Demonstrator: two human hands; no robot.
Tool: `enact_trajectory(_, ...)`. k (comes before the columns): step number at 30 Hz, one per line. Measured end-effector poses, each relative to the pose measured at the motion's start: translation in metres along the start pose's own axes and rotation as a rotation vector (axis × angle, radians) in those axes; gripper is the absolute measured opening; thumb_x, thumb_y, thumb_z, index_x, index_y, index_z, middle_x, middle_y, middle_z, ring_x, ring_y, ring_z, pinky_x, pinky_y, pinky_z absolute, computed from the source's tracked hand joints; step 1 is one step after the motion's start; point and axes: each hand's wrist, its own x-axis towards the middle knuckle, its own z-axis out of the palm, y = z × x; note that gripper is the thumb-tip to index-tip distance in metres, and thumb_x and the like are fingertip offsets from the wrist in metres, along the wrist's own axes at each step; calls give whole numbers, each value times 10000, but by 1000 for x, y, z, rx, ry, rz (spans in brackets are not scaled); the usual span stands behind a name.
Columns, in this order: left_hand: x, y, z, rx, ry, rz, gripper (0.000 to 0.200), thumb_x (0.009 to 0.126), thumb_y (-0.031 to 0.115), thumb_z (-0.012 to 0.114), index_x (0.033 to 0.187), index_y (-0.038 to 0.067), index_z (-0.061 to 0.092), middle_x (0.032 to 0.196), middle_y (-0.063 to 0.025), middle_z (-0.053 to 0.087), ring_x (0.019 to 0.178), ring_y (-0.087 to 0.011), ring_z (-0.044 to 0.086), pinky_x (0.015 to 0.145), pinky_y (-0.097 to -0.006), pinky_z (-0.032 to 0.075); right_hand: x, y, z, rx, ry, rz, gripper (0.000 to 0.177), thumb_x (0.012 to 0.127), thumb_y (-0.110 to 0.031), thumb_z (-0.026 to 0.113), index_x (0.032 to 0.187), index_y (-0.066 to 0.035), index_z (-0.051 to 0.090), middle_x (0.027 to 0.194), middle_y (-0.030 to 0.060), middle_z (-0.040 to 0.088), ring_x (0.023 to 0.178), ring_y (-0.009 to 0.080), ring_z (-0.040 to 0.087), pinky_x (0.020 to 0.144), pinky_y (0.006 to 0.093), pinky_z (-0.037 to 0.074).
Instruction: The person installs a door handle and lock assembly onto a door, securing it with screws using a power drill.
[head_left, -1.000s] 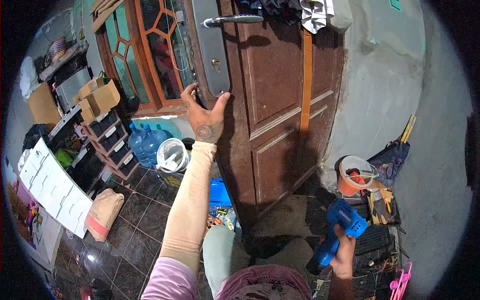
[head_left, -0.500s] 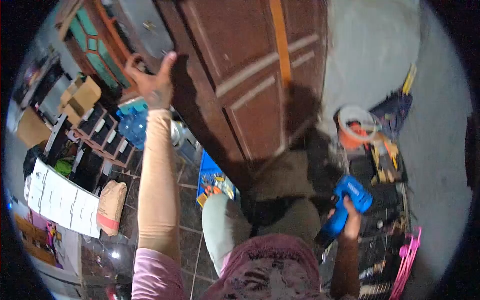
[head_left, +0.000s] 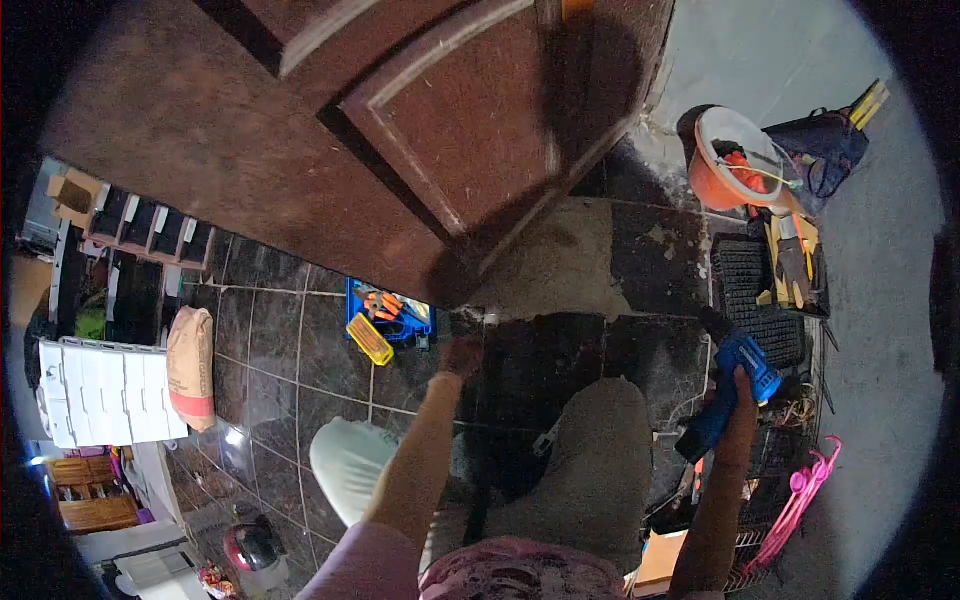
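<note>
My right hand (head_left: 741,395) is wrapped around the handle of a blue cordless drill (head_left: 752,368), held low on the right above the dark floor. My left hand (head_left: 462,355) is down in shadow, close to the bottom corner of the brown wooden door (head_left: 450,130); its fingers are too dark to make out. Just left of that hand, a blue tool case (head_left: 352,300) lies on the tiles with orange-handled tools in it. A yellow box (head_left: 370,340) rests at the case's front edge.
An orange bucket (head_left: 705,180) and a dark bag (head_left: 825,150) stand by the grey wall. Below them are a black mat (head_left: 745,270) and a tool tray (head_left: 795,262). Pink hangers (head_left: 800,500) lie lower right. At left are a paper sack (head_left: 190,365) and white drawers (head_left: 110,395).
My left hand has come down from the door's upper edge, where its fingers were spread, to its bottom corner. The view has tilted lower; the drill stays in my right hand.
</note>
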Motion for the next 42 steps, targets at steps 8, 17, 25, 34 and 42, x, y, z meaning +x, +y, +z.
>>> enact_trajectory(8,-17,-12,113,534,42,-270,378,886,304,623,1160,43,632,1215,-217,622,1114,-360,610,957,-461,496,44,69,-17,-316,121,61,518,861,-420,726,1183,-38,587,938,96,676,651,189,633,571,322,515)
enact_trajectory(17,-9,-22,133,-131,297,-471,250,890,173,661,1103,42,656,1080,-116,661,957,-313,642,846,-456,517,25,65,-7,-304,-9,-9,467,859,-324,747,1189,-49,562,915,103,667,646,184,638,554,320,528)
enact_trajectory(25,-49,242,17,-1677,-263,145,105,936,162,644,1015,94,660,1018,-65,664,978,-215,624,929,-499,481,-61,19,33,-28,-347,56,517,841,-303,761,1250,-50,571,1207,110,610,1011,259,622,846,412,536)
enact_trajectory(34,-131,404,-89,-1773,-232,330,144,955,162,604,994,31,645,983,-101,665,1031,-253,604,1015,-453,437,-149,-44,112,252,-932,-95,573,847,-345,749,1255,0,541,1131,156,650,799,233,678,701,382,566)
enact_trajectory(42,-159,449,-126,-1764,-265,517,121,964,160,580,996,53,628,993,-84,654,1033,-245,607,1034,-486,440,-175,-74,130,340,-1037,-243,692,835,-402,755,1276,44,464,1057,214,627,681,263,674,596,378,569)
